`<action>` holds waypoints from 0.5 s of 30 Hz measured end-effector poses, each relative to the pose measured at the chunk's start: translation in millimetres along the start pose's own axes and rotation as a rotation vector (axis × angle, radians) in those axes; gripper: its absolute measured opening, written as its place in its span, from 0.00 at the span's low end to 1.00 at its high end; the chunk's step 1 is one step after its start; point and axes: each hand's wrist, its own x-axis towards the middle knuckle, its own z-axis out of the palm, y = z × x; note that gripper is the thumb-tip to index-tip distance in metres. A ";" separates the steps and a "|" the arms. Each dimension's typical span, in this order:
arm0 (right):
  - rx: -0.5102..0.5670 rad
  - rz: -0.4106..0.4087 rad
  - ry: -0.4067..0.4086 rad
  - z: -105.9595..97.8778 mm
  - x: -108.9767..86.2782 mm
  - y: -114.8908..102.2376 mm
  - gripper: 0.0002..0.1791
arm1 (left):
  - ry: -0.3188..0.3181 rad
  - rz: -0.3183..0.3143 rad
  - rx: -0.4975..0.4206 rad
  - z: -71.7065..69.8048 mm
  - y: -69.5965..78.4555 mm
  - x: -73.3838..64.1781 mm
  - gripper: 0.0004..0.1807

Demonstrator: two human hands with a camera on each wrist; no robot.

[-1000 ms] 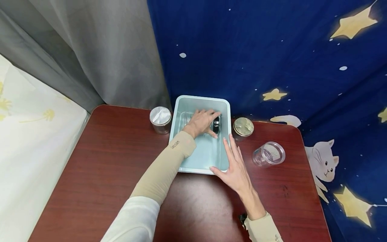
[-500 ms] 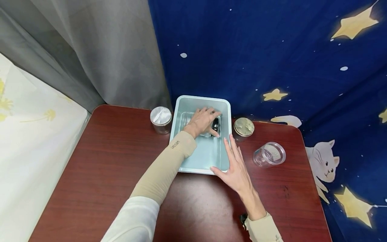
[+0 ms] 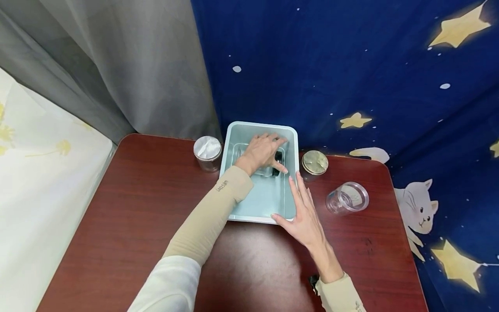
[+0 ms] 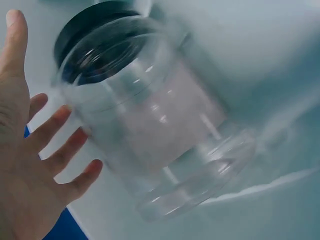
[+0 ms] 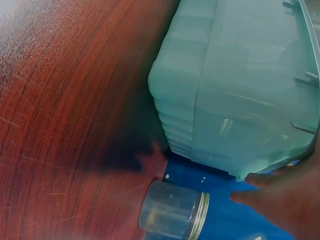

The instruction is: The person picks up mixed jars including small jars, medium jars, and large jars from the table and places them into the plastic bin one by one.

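Inside a pale blue-green plastic bin point(image 3: 266, 198), a clear jar point(image 4: 165, 115) with a black lid point(image 3: 277, 164) lies on its side near the far end. My left hand point(image 3: 260, 151) is over this jar, fingers spread and thumb held away from the lid. In the left wrist view, the fingertips are beside the jar's clear wall, not curled round it. My right hand point(image 3: 306, 222) lies along the bin's right rim near the front corner, its fingers straight. From the right wrist, the bin's outer wall point(image 5: 250, 90) fills much of the view.
A clear jar with a silvery lid point(image 3: 208, 151) stands left of the bin. Another jar with a gold-toned lid point(image 3: 315, 164) stands behind my right hand. A clear cup-like container point(image 3: 347, 199) sits farther right on the dark red wooden table point(image 3: 156, 208). Curtains point(image 3: 296, 60) hang behind.
My left hand's fingers and thumb have spread wider and the hand has lifted slightly off the black-lidded jar. My right hand stays at the bin's rim.
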 end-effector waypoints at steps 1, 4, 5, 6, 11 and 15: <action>0.002 0.003 0.000 -0.2 0.2 0.1 0.57 | -0.009 -0.004 -0.001 -3.3 0.4 0.2 0.63; 0.003 0.009 -0.003 -0.7 0.3 0.5 0.57 | -0.027 -0.010 0.004 -11.0 1.2 0.2 0.64; 0.006 0.011 -0.005 -0.8 0.3 0.8 0.57 | -0.028 -0.010 0.003 -12.8 1.5 0.1 0.64; 0.007 0.010 -0.005 -0.8 0.5 1.0 0.57 | -0.022 -0.009 0.002 -14.5 1.8 -0.1 0.63; 0.006 0.006 -0.003 -0.5 1.5 0.8 0.57 | 0.014 0.005 0.020 -22.3 2.9 -2.8 0.62; 0.009 0.004 -0.002 -0.6 1.7 -0.3 0.57 | 0.040 0.021 0.028 -28.3 2.9 -5.2 0.62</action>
